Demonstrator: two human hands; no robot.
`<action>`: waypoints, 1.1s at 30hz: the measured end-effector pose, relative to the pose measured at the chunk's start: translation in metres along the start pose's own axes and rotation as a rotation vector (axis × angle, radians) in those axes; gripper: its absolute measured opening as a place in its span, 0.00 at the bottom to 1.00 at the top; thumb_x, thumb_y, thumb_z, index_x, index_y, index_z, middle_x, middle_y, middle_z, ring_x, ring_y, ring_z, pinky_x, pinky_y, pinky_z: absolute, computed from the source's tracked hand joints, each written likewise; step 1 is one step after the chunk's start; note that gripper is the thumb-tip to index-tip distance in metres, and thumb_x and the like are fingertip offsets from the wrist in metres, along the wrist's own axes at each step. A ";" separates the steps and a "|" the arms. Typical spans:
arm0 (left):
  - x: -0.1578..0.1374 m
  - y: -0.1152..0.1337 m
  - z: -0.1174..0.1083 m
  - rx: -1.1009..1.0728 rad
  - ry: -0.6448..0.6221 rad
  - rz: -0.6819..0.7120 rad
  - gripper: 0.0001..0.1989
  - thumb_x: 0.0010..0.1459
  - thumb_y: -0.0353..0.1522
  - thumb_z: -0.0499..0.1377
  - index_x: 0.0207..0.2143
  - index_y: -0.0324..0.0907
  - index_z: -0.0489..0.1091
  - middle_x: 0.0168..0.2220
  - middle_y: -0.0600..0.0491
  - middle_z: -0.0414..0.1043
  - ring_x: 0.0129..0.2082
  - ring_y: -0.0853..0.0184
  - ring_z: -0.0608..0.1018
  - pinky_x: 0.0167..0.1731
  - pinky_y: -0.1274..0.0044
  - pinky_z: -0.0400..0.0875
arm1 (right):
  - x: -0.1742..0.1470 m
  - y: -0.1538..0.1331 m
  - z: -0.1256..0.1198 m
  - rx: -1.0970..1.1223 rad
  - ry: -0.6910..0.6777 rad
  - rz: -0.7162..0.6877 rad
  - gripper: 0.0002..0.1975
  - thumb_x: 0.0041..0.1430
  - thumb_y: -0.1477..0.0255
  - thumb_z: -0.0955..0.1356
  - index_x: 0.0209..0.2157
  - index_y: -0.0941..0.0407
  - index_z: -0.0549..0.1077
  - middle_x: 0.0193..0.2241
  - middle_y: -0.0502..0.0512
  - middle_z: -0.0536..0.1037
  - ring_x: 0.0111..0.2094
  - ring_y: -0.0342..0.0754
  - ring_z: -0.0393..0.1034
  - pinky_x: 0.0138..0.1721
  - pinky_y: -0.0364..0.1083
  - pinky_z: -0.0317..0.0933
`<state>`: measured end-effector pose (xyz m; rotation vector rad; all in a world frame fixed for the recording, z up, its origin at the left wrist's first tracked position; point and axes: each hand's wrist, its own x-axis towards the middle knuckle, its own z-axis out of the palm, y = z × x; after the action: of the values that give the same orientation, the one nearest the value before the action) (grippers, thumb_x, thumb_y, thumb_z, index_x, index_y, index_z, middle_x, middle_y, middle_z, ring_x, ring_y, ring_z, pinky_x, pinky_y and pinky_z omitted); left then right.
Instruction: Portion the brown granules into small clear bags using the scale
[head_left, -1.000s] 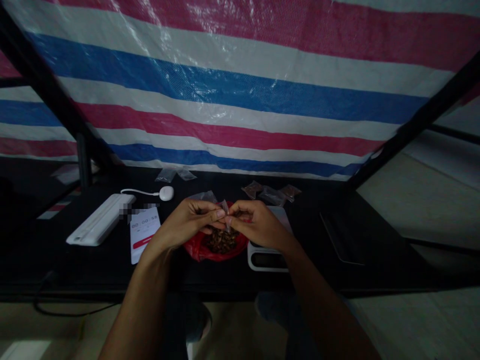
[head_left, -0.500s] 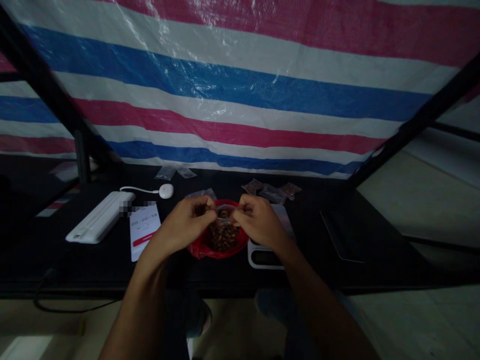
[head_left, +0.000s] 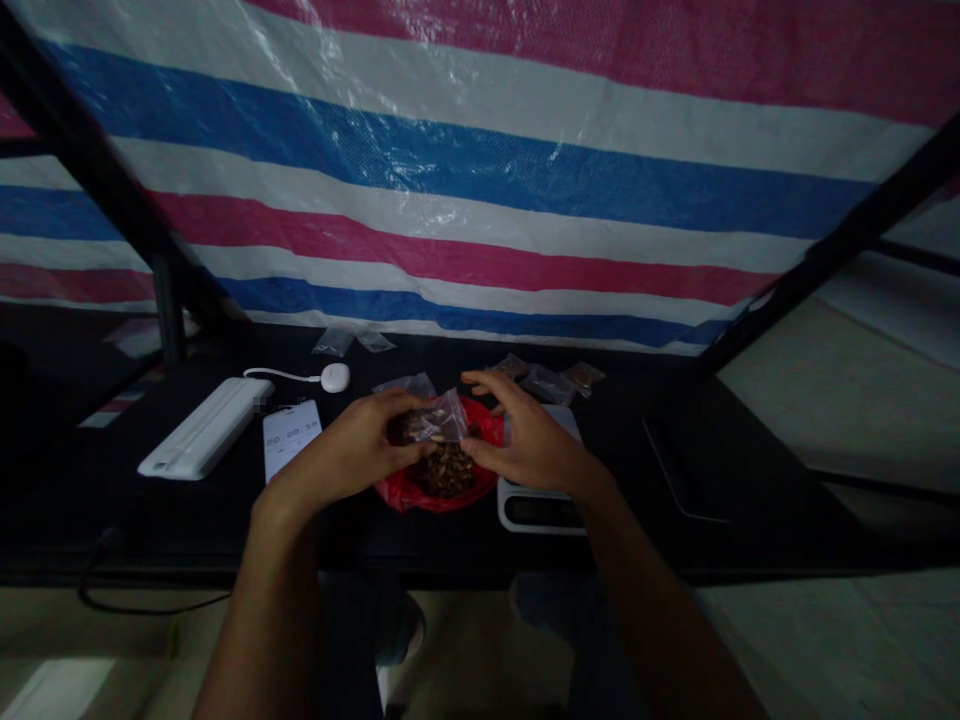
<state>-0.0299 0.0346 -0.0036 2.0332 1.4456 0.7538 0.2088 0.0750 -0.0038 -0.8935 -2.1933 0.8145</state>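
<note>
A small clear plastic bag (head_left: 448,417) is held by my left hand (head_left: 360,437), its thumb and fingers closed on the bag's left side. My right hand (head_left: 529,437) has its thumb and fingers spread; the thumb tip is close to the bag's right edge, and I cannot tell whether it touches. Below both hands stands a red bowl (head_left: 401,497) with brown, dried-looking pieces (head_left: 450,472) in it. The bag covers part of the bowl's far side. Right of the bowl, partly under my right hand, lies a white and grey kitchen scale (head_left: 541,512).
Left lie a phone (head_left: 289,436) showing a timer and a white power bank (head_left: 206,430) with a cabled white puck (head_left: 335,377). Small bags (head_left: 334,341) lie at the back, some with brown contents (head_left: 583,377). A dark flat device (head_left: 679,470) lies right. Striped sheeting (head_left: 480,230) hangs behind.
My right hand has opened from its pinch on the bag and spread its fingers. The bag now tilts up, held from the left. The timer went from 58 to 59.
</note>
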 end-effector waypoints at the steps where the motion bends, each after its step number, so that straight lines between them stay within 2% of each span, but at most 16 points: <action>1: -0.001 0.000 0.000 0.066 0.012 0.014 0.22 0.58 0.37 0.65 0.55 0.43 0.77 0.54 0.44 0.78 0.51 0.54 0.80 0.55 0.64 0.74 | -0.001 -0.002 0.000 -0.089 -0.027 -0.058 0.36 0.53 0.72 0.75 0.64 0.54 0.66 0.64 0.65 0.69 0.64 0.58 0.65 0.63 0.59 0.63; 3: -0.002 0.000 0.001 0.159 0.006 0.028 0.22 0.58 0.33 0.63 0.55 0.44 0.77 0.56 0.44 0.76 0.53 0.54 0.79 0.58 0.63 0.72 | -0.001 -0.003 0.002 -0.225 -0.091 -0.122 0.40 0.52 0.71 0.78 0.65 0.56 0.65 0.64 0.66 0.70 0.66 0.59 0.62 0.66 0.59 0.59; 7: -0.004 0.004 0.002 0.207 -0.024 0.053 0.25 0.57 0.30 0.62 0.58 0.45 0.76 0.56 0.46 0.76 0.55 0.54 0.78 0.59 0.64 0.72 | 0.003 0.001 0.010 -0.370 -0.149 -0.162 0.32 0.57 0.71 0.76 0.62 0.56 0.70 0.56 0.62 0.77 0.58 0.58 0.67 0.60 0.58 0.62; 10: -0.004 0.004 0.000 0.187 0.005 0.066 0.24 0.57 0.31 0.63 0.57 0.43 0.74 0.55 0.46 0.76 0.55 0.55 0.78 0.59 0.65 0.72 | 0.004 0.005 0.013 -0.433 -0.156 -0.166 0.32 0.56 0.68 0.77 0.61 0.57 0.71 0.54 0.62 0.78 0.55 0.59 0.68 0.58 0.58 0.64; 14: -0.004 0.003 -0.003 0.188 0.056 0.076 0.26 0.57 0.31 0.64 0.59 0.42 0.72 0.56 0.46 0.75 0.55 0.56 0.78 0.59 0.66 0.72 | 0.004 0.006 0.015 -0.454 -0.145 -0.150 0.35 0.54 0.64 0.79 0.60 0.59 0.71 0.54 0.63 0.78 0.56 0.60 0.68 0.58 0.58 0.63; 19: -0.003 0.006 -0.002 0.191 0.094 0.103 0.26 0.58 0.31 0.63 0.60 0.42 0.72 0.58 0.45 0.74 0.57 0.55 0.77 0.61 0.64 0.71 | 0.004 0.005 0.019 -0.466 -0.141 -0.129 0.33 0.54 0.63 0.78 0.59 0.58 0.72 0.54 0.63 0.79 0.55 0.60 0.69 0.56 0.58 0.63; 24: -0.005 0.008 -0.002 0.146 0.122 0.079 0.26 0.59 0.32 0.62 0.60 0.44 0.71 0.61 0.46 0.74 0.57 0.55 0.78 0.62 0.62 0.71 | 0.004 0.005 0.022 -0.466 -0.109 -0.130 0.25 0.59 0.67 0.75 0.57 0.58 0.73 0.52 0.63 0.80 0.55 0.60 0.70 0.56 0.58 0.63; 29: -0.005 0.012 -0.002 0.137 0.155 0.072 0.26 0.60 0.35 0.63 0.62 0.46 0.70 0.61 0.47 0.74 0.58 0.55 0.77 0.63 0.62 0.69 | 0.005 0.005 0.025 -0.477 -0.087 -0.119 0.27 0.59 0.62 0.75 0.57 0.58 0.71 0.52 0.64 0.79 0.55 0.62 0.69 0.55 0.59 0.63; 33: -0.005 0.018 -0.002 0.109 0.169 0.091 0.27 0.62 0.37 0.64 0.62 0.47 0.70 0.62 0.49 0.74 0.59 0.55 0.77 0.63 0.63 0.69 | 0.004 0.005 0.027 -0.487 -0.075 -0.109 0.26 0.60 0.63 0.74 0.56 0.59 0.71 0.51 0.65 0.79 0.53 0.62 0.70 0.54 0.58 0.63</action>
<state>-0.0209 0.0253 0.0094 2.1749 1.5247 0.9232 0.1884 0.0727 -0.0227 -0.9675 -2.5325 0.2624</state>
